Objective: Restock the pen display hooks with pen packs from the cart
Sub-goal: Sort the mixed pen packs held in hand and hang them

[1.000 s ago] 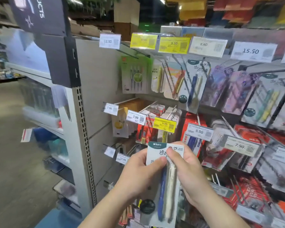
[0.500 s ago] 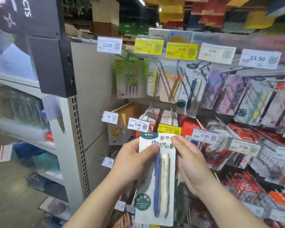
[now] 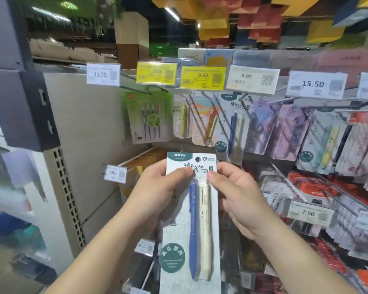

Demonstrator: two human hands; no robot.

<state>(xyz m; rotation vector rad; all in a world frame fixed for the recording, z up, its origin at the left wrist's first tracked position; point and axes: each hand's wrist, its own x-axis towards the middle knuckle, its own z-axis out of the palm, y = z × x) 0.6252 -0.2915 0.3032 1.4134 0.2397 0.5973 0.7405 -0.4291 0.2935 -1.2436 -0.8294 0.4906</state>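
Head view, pen pack upright — left hand, right hand pinching its top

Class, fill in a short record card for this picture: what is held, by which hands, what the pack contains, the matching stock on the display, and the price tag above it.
held item: pen pack, upright, facing the camera
hands: left hand and right hand, each gripping a side edge near the top
contents: one blue pen and one cream pen
matching stock: hanging pack on the top row
price tag above it: 8.90 tag
stage: pack not yet hung
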